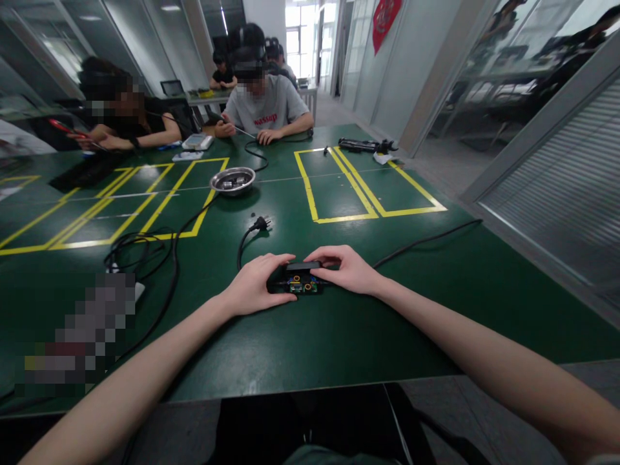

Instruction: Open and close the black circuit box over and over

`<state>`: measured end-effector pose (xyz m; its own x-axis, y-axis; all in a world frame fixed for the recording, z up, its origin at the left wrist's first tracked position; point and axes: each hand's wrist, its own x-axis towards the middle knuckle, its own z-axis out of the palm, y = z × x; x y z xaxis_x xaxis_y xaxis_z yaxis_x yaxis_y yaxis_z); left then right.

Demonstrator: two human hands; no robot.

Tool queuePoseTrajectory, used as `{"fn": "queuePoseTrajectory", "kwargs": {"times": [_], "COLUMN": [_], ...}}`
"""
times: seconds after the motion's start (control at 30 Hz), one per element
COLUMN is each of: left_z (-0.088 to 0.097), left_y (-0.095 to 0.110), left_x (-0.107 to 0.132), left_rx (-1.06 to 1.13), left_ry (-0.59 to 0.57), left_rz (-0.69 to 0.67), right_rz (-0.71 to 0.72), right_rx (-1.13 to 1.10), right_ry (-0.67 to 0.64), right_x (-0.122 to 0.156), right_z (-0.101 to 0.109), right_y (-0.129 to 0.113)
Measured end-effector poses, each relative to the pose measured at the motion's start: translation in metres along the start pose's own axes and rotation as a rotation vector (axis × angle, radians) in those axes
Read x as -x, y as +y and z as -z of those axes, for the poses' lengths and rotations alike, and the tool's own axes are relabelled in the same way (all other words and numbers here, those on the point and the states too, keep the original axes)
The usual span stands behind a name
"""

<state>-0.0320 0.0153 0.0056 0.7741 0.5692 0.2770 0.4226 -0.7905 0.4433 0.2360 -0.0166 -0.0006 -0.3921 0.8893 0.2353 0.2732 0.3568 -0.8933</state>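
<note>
A small black electronics case [304,289] lies in front of me with its circuit board and copper-coloured ring coils exposed. Its black cover [303,265] is tilted up along the far side. My left hand [259,283] curves round the left end of the case, thumb at the near edge and fingertips by the cover. With thumb and fingers, my right hand [346,270] grips the right end of the cover. Black cords come out at both ends of the case, partly hidden by my hands.
A black plug [261,223] lies beyond my left hand. Farther off, a metal bowl [233,181] holds small metal parts. Coiled black cable [140,248] lies at left, near a blurred-out object. Yellow tape marks the green table [387,336]. Two people sit across, one holding a tool.
</note>
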Motion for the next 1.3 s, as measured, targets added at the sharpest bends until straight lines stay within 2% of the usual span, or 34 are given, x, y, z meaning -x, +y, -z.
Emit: {"fn": "queuePoseTrajectory", "kwargs": {"times": [0.27,0.5,0.77,0.9,1.13,1.3], "left_z": [0.005,0.003,0.002,0.002,0.001,-0.005], "left_y": [0.009,0.007,0.006,0.007,0.009,0.009], "left_x": [-0.003,-0.002,-0.002,-0.002,-0.002,-0.003], "left_rx": [0.080,0.051,0.017,-0.007,-0.121,-0.187], "left_ry": [0.008,-0.015,0.011,0.024,0.061,0.185], "left_rz": [-0.024,0.005,-0.066,-0.114,-0.145,-0.236], "right_rz": [0.120,0.224,0.409,0.442,0.508,0.541], "right_rx": [-0.084,0.011,0.146,0.253,0.537,0.579], "right_ry": [-0.087,-0.103,-0.153,-0.177,-0.082,-0.022], "right_x": [0.001,0.002,0.003,0.005,0.008,0.006], "right_z": [0.005,0.005,0.006,0.006,-0.002,-0.006], "right_y": [-0.003,-0.006,-0.005,-0.005,-0.004,-0.005]}}
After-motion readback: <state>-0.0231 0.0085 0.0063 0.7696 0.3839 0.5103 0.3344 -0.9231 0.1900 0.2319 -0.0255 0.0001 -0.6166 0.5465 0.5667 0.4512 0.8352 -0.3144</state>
